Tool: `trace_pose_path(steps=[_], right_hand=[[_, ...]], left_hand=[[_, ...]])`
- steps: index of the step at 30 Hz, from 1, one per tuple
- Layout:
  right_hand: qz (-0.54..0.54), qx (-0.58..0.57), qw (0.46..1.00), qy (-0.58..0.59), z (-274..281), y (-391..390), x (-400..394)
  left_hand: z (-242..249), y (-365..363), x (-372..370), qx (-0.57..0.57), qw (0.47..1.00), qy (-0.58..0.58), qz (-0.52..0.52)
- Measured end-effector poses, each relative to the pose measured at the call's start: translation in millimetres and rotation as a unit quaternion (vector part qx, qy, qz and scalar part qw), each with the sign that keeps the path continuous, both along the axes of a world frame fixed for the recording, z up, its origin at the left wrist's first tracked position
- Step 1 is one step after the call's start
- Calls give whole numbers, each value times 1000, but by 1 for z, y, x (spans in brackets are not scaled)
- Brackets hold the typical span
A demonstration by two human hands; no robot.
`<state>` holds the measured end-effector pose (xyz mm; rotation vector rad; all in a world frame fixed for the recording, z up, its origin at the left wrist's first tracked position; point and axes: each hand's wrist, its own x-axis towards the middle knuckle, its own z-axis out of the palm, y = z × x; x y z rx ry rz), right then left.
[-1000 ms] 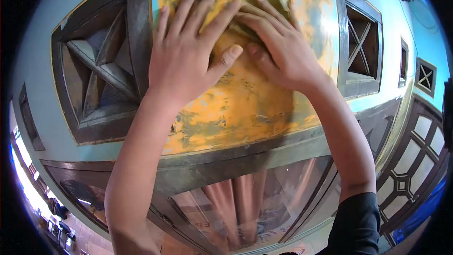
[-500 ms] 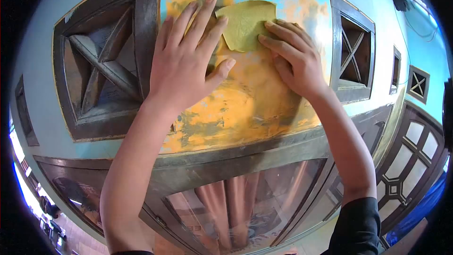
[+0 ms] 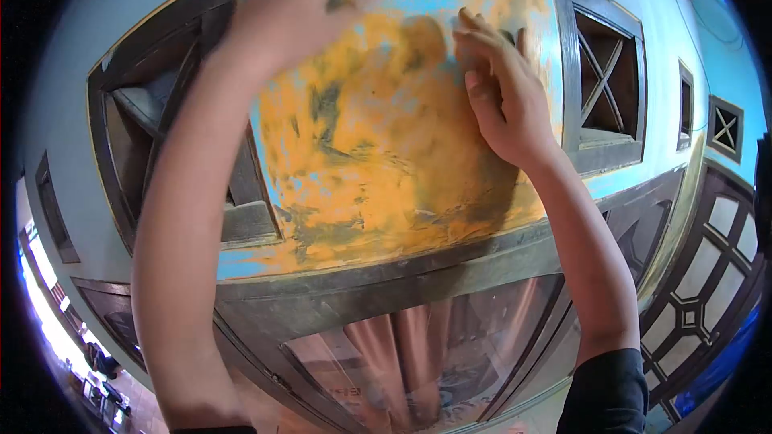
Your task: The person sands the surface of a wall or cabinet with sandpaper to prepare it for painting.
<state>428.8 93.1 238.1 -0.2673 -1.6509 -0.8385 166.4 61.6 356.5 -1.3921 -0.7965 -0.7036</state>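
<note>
Left hand (image 3: 293,8) at 11 o'clock, motion-blurred, fingers spread flat on the blue wall with the scraped orange patch (image 3: 378,153); can't tell if it holds anything. Right hand (image 3: 503,92) at 1 o'clock, open, fingertips pressed to the same patch. Dark wooden cross-braced vents at 9 (image 3: 153,120) and 3 (image 3: 603,80). No containers in view.

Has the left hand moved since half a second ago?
Yes. The left hand has swept up and left, blurred, toward the top of the cross-braced vent.
</note>
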Motion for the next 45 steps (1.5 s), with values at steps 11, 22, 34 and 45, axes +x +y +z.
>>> trace_pose_path(steps=[11, 22, 34, 45], right_hand=[[80, 15, 991, 109, -1, 10, 9], [12, 43, 985, 165, 5, 13, 9], [-32, 30, 989, 139, 4, 10, 4], [-17, 26, 987, 156, 4, 10, 4]], left_hand=[[-58, -43, 33, -59, 998, -21, 24], [-90, -14, 31, -86, 991, 105, 4], [-87, -11, 4, -61, 989, 123, -59], [-96, -13, 7, -87, 988, 102, -72]])
